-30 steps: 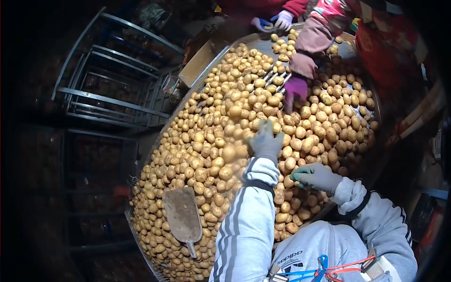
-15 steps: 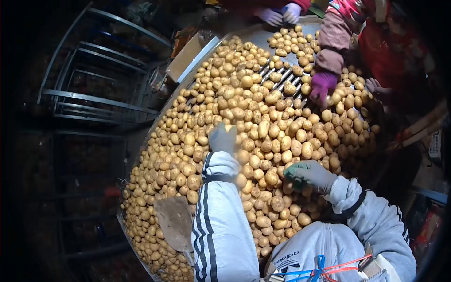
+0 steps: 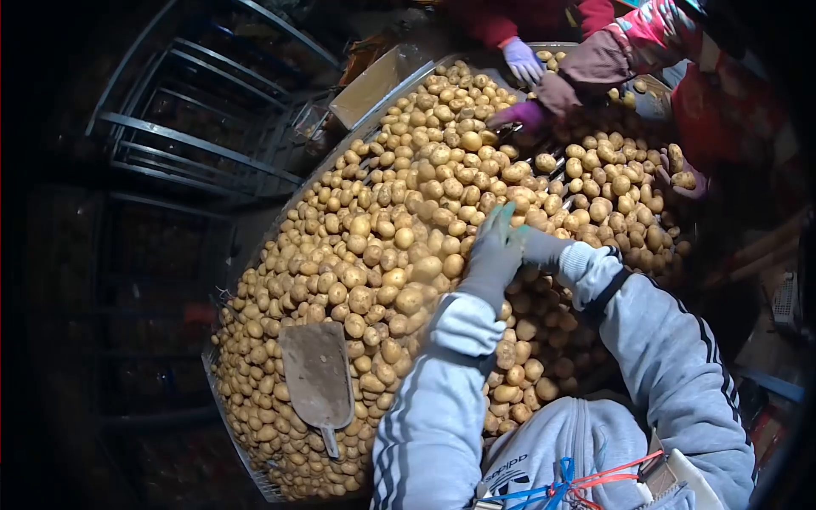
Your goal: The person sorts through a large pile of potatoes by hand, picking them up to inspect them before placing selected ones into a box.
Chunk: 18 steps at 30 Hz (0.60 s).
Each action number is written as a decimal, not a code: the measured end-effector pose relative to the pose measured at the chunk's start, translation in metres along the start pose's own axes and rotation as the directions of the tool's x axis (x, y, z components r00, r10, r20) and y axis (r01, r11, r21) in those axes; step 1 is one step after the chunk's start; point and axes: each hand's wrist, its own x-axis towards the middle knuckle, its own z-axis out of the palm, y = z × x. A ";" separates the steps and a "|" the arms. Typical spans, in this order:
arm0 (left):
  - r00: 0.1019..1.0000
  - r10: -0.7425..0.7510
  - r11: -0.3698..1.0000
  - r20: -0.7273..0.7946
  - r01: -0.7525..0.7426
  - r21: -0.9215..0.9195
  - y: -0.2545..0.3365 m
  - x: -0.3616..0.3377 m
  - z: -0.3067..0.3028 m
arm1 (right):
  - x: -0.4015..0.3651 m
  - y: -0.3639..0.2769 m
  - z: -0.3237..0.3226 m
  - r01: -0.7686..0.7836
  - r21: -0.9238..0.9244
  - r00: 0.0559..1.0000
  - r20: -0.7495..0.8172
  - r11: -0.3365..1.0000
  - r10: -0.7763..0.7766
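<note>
A broad heap of potatoes (image 3: 374,255) lies in front of me. My left hand (image 3: 493,255), in a grey glove with green fingertips, reaches into the middle of the heap. Its fingers are stretched forward over the potatoes, and I see nothing held in them. Right beside it is my right hand (image 3: 542,247), gloved alike and low over the potatoes. The fingers of that hand are mostly hidden behind the left one, so what they hold, if anything, does not show. A dusty scoop (image 3: 316,374) rests on the heap left of my left forearm.
Across the heap, a co-worker's purple-gloved hand (image 3: 523,117) is among the potatoes, near a lilac-gloved hand (image 3: 523,61). Another gloved hand (image 3: 690,180) is at the right with potatoes. A cardboard box (image 3: 367,89) and metal racks (image 3: 200,140) stand beyond the left edge.
My left hand has swung right and my right hand has moved up and left, so they now meet. The co-worker's purple glove has moved left and farther away. The view has shifted slightly.
</note>
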 end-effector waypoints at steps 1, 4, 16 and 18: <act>0.998 0.063 0.998 -0.002 -0.063 -0.011 -0.002 -0.009 -0.015 | 0.000 0.002 -0.002 -0.031 0.161 0.997 -0.062 0.987 0.041; 0.994 -0.072 0.975 -0.077 0.087 0.206 -0.026 -0.035 -0.073 | -0.016 -0.016 -0.007 -0.030 -0.044 0.948 -0.318 0.999 0.014; 0.925 -0.365 0.830 0.101 0.373 -0.415 -0.011 -0.069 -0.057 | -0.161 -0.078 0.023 -0.179 0.903 0.888 -0.023 0.390 0.460; 0.945 -0.230 0.938 0.233 0.279 -0.204 0.032 -0.095 -0.022 | -0.164 -0.064 0.038 -0.266 0.947 0.883 0.164 0.181 0.440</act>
